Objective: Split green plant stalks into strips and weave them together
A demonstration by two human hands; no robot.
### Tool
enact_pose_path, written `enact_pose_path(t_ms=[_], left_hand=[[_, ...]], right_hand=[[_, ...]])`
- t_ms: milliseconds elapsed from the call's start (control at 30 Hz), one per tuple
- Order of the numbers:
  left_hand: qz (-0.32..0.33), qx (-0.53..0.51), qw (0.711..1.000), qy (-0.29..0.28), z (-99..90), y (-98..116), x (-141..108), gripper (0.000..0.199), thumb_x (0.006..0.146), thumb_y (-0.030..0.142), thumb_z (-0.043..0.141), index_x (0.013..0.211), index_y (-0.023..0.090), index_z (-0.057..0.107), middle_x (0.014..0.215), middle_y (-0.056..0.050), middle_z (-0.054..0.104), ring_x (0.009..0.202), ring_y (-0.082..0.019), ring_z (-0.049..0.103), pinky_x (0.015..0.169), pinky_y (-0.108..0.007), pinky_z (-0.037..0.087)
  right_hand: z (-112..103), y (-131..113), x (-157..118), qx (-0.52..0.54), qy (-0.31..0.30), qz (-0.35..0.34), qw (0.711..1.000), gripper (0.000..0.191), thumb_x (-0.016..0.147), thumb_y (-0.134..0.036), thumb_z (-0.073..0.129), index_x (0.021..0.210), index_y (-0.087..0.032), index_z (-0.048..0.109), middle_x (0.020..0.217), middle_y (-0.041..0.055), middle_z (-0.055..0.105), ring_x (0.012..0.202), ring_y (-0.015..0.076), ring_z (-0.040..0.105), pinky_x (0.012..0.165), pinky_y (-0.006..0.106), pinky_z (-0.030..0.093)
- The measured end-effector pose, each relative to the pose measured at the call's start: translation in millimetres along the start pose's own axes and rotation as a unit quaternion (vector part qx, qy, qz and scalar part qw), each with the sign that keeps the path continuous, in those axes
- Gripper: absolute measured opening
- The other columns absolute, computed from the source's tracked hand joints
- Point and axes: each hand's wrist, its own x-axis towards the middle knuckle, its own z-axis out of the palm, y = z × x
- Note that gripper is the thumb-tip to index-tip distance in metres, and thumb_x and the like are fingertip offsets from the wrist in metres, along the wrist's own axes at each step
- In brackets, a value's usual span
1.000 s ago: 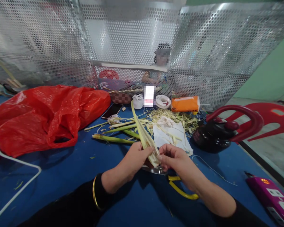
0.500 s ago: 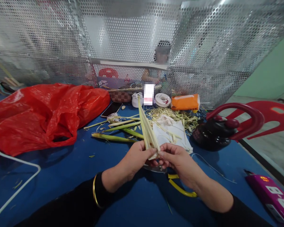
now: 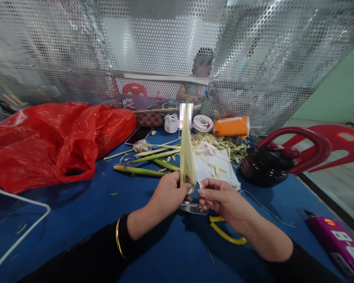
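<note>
My left hand (image 3: pixel 171 192) is closed around the base of a pale yellow-green leaf sheath (image 3: pixel 187 157), its thumb pressed on the lower end. The sheath stands nearly upright, tapering to a thin tip, with a small brown spot low down. Just to its right, my right hand (image 3: pixel 221 196) pinches a thin pale strip (image 3: pixel 198 183) at the sheath's lower edge. Beneath both hands lies a clear round dish (image 3: pixel 194 208), partly hidden. Yellow handles (image 3: pixel 227 235) of a tool stick out below my right hand.
Green stalks (image 3: pixel 141 171), a white sheet (image 3: pixel 224 173) and a heap of plant shreds (image 3: pixel 234 146) lie beyond my hands. A red plastic bag (image 3: pixel 61 141) fills the left; a dark kettle (image 3: pixel 262 165) and a purple power strip (image 3: pixel 336 243) stand right. A person (image 3: pixel 191 92) sits behind the perforated screen.
The leaf sheath has swung from leaning left to nearly upright. My right fingers have drawn slightly away from it, with the thin strip between them.
</note>
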Motion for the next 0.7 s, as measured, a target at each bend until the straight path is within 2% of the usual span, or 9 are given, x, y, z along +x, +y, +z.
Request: enact_pose_path(t_ms=[100, 200, 300, 467, 567, 700], left_hand=[[0.011, -0.023, 0.999, -0.023, -0.6, -2.6, 2.2, 0.010, 0.072, 0.017, 0.058, 0.081, 0.015, 0.062, 0.072, -0.002, 0.065, 0.052, -0.013, 0.060, 0.051, -0.025, 0.051], [0.016, -0.026, 0.999, -0.043, -0.3, -4.3, 1.5, 0.012, 0.071, 0.020, 0.059, 0.081, 0.015, 0.062, 0.074, -0.002, 0.066, 0.053, -0.013, 0.059, 0.051, -0.025, 0.051], [0.014, -0.012, 0.998, -0.061, 0.5, -5.7, -0.6, 0.014, 0.071, 0.019, 0.058, 0.083, 0.015, 0.063, 0.074, -0.003, 0.067, 0.053, -0.013, 0.058, 0.050, -0.023, 0.049], [0.021, -0.004, 0.997, -0.075, 1.2, -8.0, -1.8, 0.015, 0.074, 0.026, 0.059, 0.082, 0.014, 0.065, 0.074, -0.003, 0.067, 0.059, -0.015, 0.060, 0.050, -0.021, 0.046], [0.017, -0.023, 0.997, -0.078, 1.6, -6.1, -2.2, 0.020, 0.080, 0.034, 0.057, 0.083, 0.015, 0.062, 0.069, -0.002, 0.065, 0.056, -0.014, 0.059, 0.050, -0.023, 0.047], [0.006, -0.024, 0.997, -0.080, 2.2, -2.1, -3.8, 0.017, 0.081, 0.033, 0.056, 0.082, 0.016, 0.058, 0.063, 0.000, 0.061, 0.050, -0.012, 0.057, 0.049, -0.022, 0.047]], right_hand=[[-0.4, -4.5, 0.4, 0.008, -0.010, 0.009, 1.000, 0.033, 0.055, -0.025, 0.087, 0.071, -0.015, 0.060, 0.052, -0.0044, 0.059, 0.049, 0.0081, 0.056, 0.050, 0.019, 0.049], [0.7, -3.2, 1.6, -0.012, 0.009, -0.010, 1.000, 0.033, 0.060, -0.035, 0.084, 0.072, -0.016, 0.060, 0.055, -0.0035, 0.060, 0.050, 0.0090, 0.056, 0.049, 0.020, 0.050], [1.1, 0.8, 2.7, -0.072, 0.044, -0.036, 0.996, 0.035, 0.067, -0.044, 0.079, 0.075, -0.016, 0.060, 0.059, -0.0028, 0.062, 0.050, 0.0076, 0.056, 0.050, 0.019, 0.048], [0.2, 5.7, 5.4, -0.173, 0.078, -0.087, 0.978, 0.033, 0.068, -0.045, 0.076, 0.068, -0.018, 0.057, 0.051, -0.0053, 0.056, 0.044, 0.0073, 0.049, 0.047, 0.019, 0.039], [1.0, 7.3, 7.2, -0.205, 0.071, -0.116, 0.969, 0.035, 0.068, -0.048, 0.075, 0.063, -0.019, 0.056, 0.050, -0.0050, 0.055, 0.045, 0.0085, 0.048, 0.048, 0.021, 0.037], [3.2, 7.6, 6.7, -0.195, 0.034, -0.109, 0.974, 0.039, 0.068, -0.051, 0.074, 0.061, -0.018, 0.053, 0.052, -0.0042, 0.056, 0.047, 0.0087, 0.047, 0.049, 0.022, 0.038]])
